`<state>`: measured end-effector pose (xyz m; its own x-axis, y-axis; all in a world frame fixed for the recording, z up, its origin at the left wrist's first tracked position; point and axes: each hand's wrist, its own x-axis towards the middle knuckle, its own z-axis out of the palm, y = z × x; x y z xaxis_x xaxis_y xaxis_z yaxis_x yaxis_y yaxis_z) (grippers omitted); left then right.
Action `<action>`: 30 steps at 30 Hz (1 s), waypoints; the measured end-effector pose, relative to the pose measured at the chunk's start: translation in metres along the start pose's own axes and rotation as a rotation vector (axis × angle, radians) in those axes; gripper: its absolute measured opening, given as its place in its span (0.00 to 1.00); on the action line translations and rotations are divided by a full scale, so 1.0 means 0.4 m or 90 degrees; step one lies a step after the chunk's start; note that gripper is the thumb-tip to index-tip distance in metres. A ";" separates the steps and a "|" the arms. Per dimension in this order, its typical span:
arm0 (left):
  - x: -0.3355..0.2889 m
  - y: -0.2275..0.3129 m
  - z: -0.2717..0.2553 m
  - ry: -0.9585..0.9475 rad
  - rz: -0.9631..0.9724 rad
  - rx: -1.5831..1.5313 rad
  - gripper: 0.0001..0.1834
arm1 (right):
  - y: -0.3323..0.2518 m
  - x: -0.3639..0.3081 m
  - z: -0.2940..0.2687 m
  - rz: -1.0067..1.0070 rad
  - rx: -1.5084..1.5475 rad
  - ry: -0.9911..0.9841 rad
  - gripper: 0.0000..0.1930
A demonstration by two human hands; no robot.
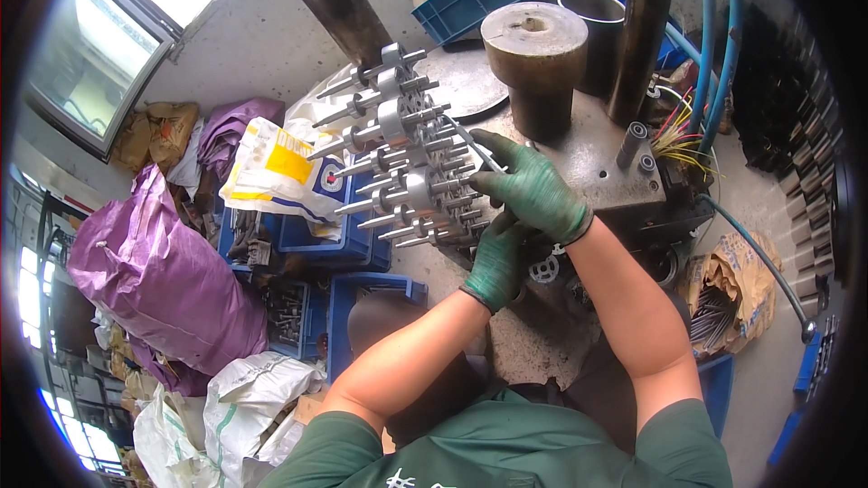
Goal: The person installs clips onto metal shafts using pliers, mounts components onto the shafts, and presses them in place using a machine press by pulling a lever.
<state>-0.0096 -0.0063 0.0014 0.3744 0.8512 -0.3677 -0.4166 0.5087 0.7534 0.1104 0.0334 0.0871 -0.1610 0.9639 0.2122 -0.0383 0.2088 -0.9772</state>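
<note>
Material: a cluster of grey metal rings (419,190) with many thin pins (355,208) set crosswise, located ahead and slightly to the left of both hands, beside a thick metal pedestal (535,36) on the machine bed (619,183). Its support underneath is hidden.

Hands: both are gloved in green. The right hand (535,194) is placed at the right flank of the cluster, finger and thumb parted by a narrow gap. A thin bright rod (477,146) is seen within that gap; whether it is gripped cannot be told. The left hand (497,262) is placed just below the right; its fingertips are hidden, so its grasp cannot be determined.

Handling (judged): the rings and pins are taken to be stiff metal, each piece light enough for one hand, the whole cluster considerably heavier. Slipperiness is suspected, given the smooth pins and any oil on them. Breakage is thought unlikely, though the slender pins could be bent by a sideways knock. A single pin is best pinched near mid-length; a ring is best taken by its outer rim, clear of neighbouring pins.
</note>
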 end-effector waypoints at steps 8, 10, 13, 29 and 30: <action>0.079 -0.066 -0.096 -0.123 -0.060 -0.197 0.21 | -0.007 -0.028 0.034 -0.059 -0.117 0.060 0.43; 0.057 -0.042 -0.067 -0.111 -0.063 -0.164 0.21 | 0.005 -0.042 0.008 -0.058 -0.184 0.081 0.44; -0.010 0.023 -0.007 -0.077 -0.060 -0.062 0.19 | -0.019 -0.074 -0.024 0.012 -0.085 0.089 0.40; -0.022 0.040 0.053 -0.094 -0.052 -0.126 0.09 | -0.004 -0.250 -0.130 0.028 -0.137 0.098 0.14; -0.017 0.031 0.051 -0.105 -0.036 -0.111 0.10 | 0.008 -0.252 -0.128 0.017 -0.111 0.106 0.13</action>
<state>-0.0006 -0.0085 0.0244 0.5251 0.7956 -0.3023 -0.5229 0.5818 0.6230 0.1772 -0.0546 0.0624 0.0059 0.9803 0.1972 0.1369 0.1946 -0.9713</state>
